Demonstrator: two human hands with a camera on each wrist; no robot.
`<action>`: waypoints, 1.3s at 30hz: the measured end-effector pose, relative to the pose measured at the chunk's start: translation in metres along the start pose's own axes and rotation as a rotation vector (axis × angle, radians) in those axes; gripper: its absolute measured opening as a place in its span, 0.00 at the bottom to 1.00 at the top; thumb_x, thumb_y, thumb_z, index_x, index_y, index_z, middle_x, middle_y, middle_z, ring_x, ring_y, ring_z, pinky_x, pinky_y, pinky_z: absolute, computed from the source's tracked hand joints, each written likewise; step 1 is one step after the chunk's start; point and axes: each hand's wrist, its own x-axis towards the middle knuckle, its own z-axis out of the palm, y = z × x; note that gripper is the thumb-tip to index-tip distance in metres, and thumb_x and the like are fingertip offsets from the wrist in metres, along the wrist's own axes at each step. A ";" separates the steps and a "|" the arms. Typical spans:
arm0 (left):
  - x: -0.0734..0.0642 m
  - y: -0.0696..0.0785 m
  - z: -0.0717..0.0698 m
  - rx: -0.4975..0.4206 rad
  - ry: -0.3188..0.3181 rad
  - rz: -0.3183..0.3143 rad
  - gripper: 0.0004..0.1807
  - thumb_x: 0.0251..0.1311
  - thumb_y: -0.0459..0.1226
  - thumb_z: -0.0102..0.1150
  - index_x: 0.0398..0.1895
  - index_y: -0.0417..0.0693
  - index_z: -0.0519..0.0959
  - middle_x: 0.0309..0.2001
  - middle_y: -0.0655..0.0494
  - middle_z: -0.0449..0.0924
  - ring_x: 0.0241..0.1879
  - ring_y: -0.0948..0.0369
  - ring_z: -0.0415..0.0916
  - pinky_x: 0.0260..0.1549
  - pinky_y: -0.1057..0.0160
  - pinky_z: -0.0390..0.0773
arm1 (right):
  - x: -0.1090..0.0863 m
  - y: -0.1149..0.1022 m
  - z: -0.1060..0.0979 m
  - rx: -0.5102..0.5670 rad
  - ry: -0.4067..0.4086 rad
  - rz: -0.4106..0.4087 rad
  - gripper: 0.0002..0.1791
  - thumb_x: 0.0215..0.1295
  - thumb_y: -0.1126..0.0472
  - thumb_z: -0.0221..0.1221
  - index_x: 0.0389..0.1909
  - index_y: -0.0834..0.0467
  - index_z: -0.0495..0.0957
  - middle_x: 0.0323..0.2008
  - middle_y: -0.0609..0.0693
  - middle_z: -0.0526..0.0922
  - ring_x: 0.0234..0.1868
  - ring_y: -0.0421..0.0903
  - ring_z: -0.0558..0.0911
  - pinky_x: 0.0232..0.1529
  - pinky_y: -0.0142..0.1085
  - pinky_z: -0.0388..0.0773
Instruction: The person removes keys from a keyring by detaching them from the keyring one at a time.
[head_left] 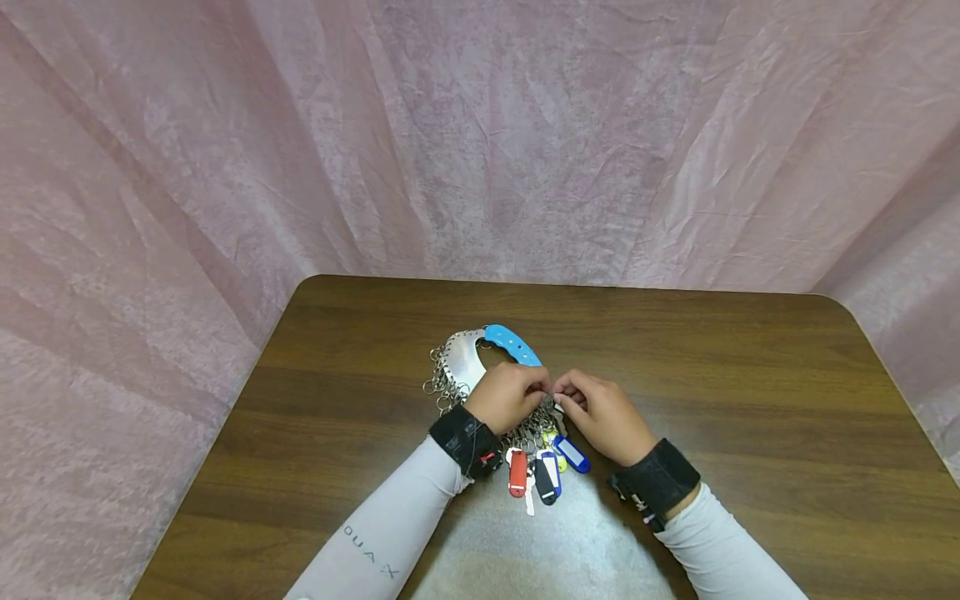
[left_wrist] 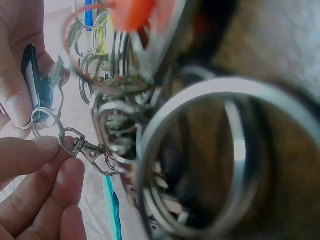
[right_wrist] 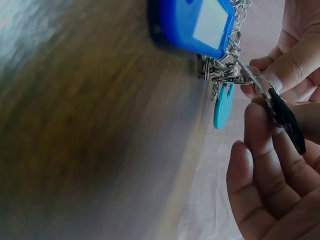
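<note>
"What's the table (head_left: 750,375) like?"
"Wood-grained, smooth, glossy in places."
"The large ring (left_wrist: 230,85)?"
"Smooth, shiny metal."
"Blue tag (right_wrist: 182,22)?"
"Glossy plastic."
"And the 2 sleeves (head_left: 390,517)?"
"Matt cloth; the curtain (head_left: 525,150) looks velvety."

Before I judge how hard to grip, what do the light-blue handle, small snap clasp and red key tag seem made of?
The light-blue handle: likely plastic, smooth and opaque, one even colour with pale dots. The snap clasp: metal, silvery and shiny, with bright highlights. The red key tag: probably plastic too, solid red and smooth-looking, though the exact type stays unclear.
</note>
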 end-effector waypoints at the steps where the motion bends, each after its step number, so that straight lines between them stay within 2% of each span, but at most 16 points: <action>1: 0.000 0.000 0.000 0.001 -0.003 0.001 0.03 0.61 0.34 0.65 0.35 0.52 0.83 0.32 0.59 0.87 0.32 0.64 0.82 0.34 0.65 0.79 | 0.000 0.000 0.000 -0.002 0.001 0.001 0.02 0.68 0.66 0.62 0.39 0.57 0.81 0.32 0.45 0.85 0.33 0.37 0.82 0.36 0.33 0.81; 11: 0.000 0.000 0.000 0.005 -0.019 0.013 0.03 0.61 0.34 0.65 0.35 0.52 0.83 0.31 0.60 0.85 0.31 0.65 0.79 0.33 0.66 0.77 | -0.001 0.002 0.001 -0.014 0.011 0.000 0.03 0.68 0.66 0.62 0.39 0.56 0.81 0.31 0.44 0.85 0.32 0.35 0.81 0.35 0.32 0.80; 19: 0.001 0.000 -0.001 -0.008 -0.025 0.038 0.03 0.63 0.34 0.64 0.34 0.52 0.81 0.31 0.60 0.84 0.31 0.65 0.78 0.34 0.65 0.77 | -0.001 0.000 -0.001 -0.010 -0.023 0.048 0.03 0.69 0.65 0.62 0.40 0.56 0.81 0.33 0.45 0.86 0.33 0.37 0.82 0.36 0.33 0.80; 39: 0.000 0.003 -0.001 0.056 -0.028 0.087 0.03 0.65 0.34 0.63 0.35 0.53 0.83 0.32 0.62 0.86 0.33 0.65 0.81 0.36 0.64 0.80 | -0.002 0.001 0.000 -0.028 -0.016 0.052 0.02 0.69 0.63 0.62 0.39 0.56 0.82 0.31 0.45 0.87 0.32 0.36 0.81 0.35 0.32 0.78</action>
